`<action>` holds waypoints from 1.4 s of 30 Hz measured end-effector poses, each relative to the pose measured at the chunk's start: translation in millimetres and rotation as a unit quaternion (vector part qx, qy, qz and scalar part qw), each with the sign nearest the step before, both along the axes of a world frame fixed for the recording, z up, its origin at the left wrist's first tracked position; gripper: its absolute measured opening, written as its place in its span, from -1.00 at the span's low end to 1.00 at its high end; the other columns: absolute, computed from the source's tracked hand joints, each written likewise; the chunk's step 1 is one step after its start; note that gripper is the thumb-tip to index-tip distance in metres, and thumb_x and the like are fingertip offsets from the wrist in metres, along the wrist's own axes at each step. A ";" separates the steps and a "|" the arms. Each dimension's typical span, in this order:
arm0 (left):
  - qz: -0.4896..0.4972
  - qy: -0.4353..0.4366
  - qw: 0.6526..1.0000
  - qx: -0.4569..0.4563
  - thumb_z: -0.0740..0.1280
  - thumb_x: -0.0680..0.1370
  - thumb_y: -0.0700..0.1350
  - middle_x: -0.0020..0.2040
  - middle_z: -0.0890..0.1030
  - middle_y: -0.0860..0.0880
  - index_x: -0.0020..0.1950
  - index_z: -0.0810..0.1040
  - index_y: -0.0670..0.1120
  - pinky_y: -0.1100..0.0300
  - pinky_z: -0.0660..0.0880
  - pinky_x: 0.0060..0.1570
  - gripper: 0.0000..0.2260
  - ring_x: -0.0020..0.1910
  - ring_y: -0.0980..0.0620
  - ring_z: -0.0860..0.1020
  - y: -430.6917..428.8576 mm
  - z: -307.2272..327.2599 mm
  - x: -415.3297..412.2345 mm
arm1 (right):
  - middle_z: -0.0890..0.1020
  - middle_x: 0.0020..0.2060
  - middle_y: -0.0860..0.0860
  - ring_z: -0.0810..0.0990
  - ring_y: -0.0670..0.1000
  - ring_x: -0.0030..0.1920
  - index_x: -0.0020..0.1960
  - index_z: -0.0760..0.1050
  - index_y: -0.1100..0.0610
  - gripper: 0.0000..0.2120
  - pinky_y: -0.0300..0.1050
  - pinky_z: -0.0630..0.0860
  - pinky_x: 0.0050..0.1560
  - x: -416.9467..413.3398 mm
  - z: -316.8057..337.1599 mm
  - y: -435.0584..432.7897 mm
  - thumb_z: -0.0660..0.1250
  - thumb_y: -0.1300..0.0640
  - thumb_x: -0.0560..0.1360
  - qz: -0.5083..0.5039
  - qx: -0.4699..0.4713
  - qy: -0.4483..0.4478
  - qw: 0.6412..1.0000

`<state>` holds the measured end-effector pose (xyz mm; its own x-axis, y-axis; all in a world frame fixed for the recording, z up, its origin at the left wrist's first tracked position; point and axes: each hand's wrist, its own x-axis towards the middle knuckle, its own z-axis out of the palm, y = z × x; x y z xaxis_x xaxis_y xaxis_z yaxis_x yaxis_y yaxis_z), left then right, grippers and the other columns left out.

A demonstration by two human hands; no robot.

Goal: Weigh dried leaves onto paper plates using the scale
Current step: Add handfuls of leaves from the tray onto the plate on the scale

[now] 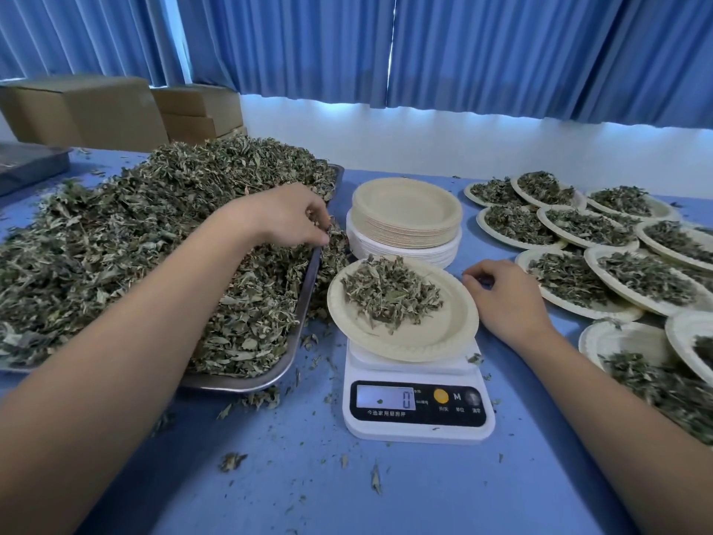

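Forearms are coming in from 7 and 5 o'clock over the blue worktop, which is carrying scattered leaf crumbs. At centre, the white kitchen scale is showing "0" on its display while bearing a paper plate with a small mound of dried leaves on it.

Toward 10 o'clock, the left hand is curling its fingers into a pinch of leaves at the near edge of the leaf heap, which is overflowing the metal tray. At 3 o'clock of the plate, the right hand is resting on the worktop, fingers loosely curled and holding nothing, just beside the rim; whether they are touching it I cannot tell.

Many filled plates are lying overlapped at 2 to 4 o'clock, so the job looks well along, yet the tall stack of empty plates at 12 o'clock and the large heap suggest much is remaining. This portion seems unfinished.
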<state>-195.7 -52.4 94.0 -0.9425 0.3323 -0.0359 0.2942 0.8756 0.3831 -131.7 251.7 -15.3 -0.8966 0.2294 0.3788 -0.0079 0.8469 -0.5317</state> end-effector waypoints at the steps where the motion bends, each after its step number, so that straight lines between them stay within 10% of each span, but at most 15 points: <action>1: 0.002 -0.007 0.999 -0.032 0.43 0.59 -0.08 0.38 0.51 -0.08 0.34 0.57 -0.02 0.15 0.35 0.17 -0.68 0.23 -0.07 0.51 -1.2 -3.3 -1.9 | 0.71 -0.01 0.05 0.63 0.06 0.01 0.04 0.69 0.16 -0.82 -0.11 0.47 0.01 -0.1 -0.1 -0.2 0.35 0.10 0.60 0.000 0.000 -0.001 1.000; 6: -0.069 -0.080 0.986 -0.129 0.30 0.60 -0.28 0.51 0.41 -0.07 0.53 0.39 0.12 0.18 0.37 0.28 -0.46 0.41 -0.06 0.44 -2.9 -7.0 -1.4 | 0.72 -0.01 0.06 0.63 0.08 0.01 0.06 0.69 0.15 -0.81 -0.12 0.45 -0.02 0.9 0.9 -0.9 0.34 0.09 0.61 -0.003 0.006 -0.010 1.000; 11: -0.012 0.047 0.999 -0.018 0.23 0.60 -0.30 0.32 0.55 -0.06 0.31 0.59 0.02 0.28 0.47 -0.28 -0.63 -0.16 0.08 0.57 3.7 -10.2 -3.3 | 0.73 -0.01 0.06 0.64 0.09 0.01 0.06 0.70 0.15 -0.80 -0.06 0.51 0.04 2.5 3.8 -3.3 0.32 0.11 0.61 -0.001 0.007 -0.012 1.000; 18: -0.081 -0.008 0.992 -0.098 0.41 0.56 -0.09 0.58 0.28 -0.05 0.58 0.31 -0.01 0.09 0.27 0.48 -0.40 0.51 -0.07 0.32 13.7 -29.6 -8.9 | 0.72 -0.02 0.06 0.64 0.09 0.00 0.06 0.70 0.15 -0.80 -0.08 0.49 0.02 4.2 4.6 -3.3 0.32 0.11 0.62 -0.002 0.006 -0.015 1.000; 23: -0.070 -0.015 0.985 -0.156 0.49 0.52 0.03 0.67 -0.11 -0.04 0.67 -0.01 -0.03 0.00 0.09 0.57 -0.11 0.63 -0.11 0.03 19.6 -38.5 -17.6 | 0.73 -0.07 0.05 0.64 0.08 -0.05 0.02 0.70 0.15 -0.81 -0.10 0.47 -0.05 3.4 3.6 -2.6 0.32 0.12 0.61 -0.003 0.010 -0.019 1.000; 30: -0.049 -0.027 0.970 -0.235 0.42 0.54 0.11 0.63 0.14 0.07 0.57 0.33 -0.01 -0.31 0.09 0.51 -0.37 0.58 -0.11 0.20 30.1 -41.7 -32.6 | 0.73 -0.10 0.04 0.64 0.06 -0.09 0.02 0.71 0.13 -0.82 -0.12 0.44 -0.10 1.7 1.9 -1.8 0.33 0.12 0.60 -0.003 0.000 -0.019 1.000; 35: -0.026 0.043 0.972 -0.228 0.41 0.57 0.07 0.20 0.58 0.07 0.27 0.61 0.05 -0.64 -0.14 0.29 -0.71 0.35 -0.15 0.45 34.9 -42.4 -25.7 | 0.73 -0.11 0.03 0.64 0.06 -0.09 0.02 0.71 0.13 -0.82 -0.12 0.43 -0.10 1.0 1.0 -1.3 0.33 0.11 0.61 -0.002 0.001 -0.018 1.000; 42: -0.029 0.100 0.977 -0.188 0.39 0.55 -0.12 0.30 0.53 0.05 0.04 0.67 -0.04 -0.57 -0.07 0.34 -0.89 0.38 -0.15 0.41 29.5 -41.8 -18.2 | 0.71 -0.16 0.02 0.63 0.07 -0.12 -0.03 0.70 0.12 -0.83 -0.11 0.44 -0.12 0.6 1.1 -1.1 0.34 0.11 0.60 0.001 -0.002 -0.017 1.000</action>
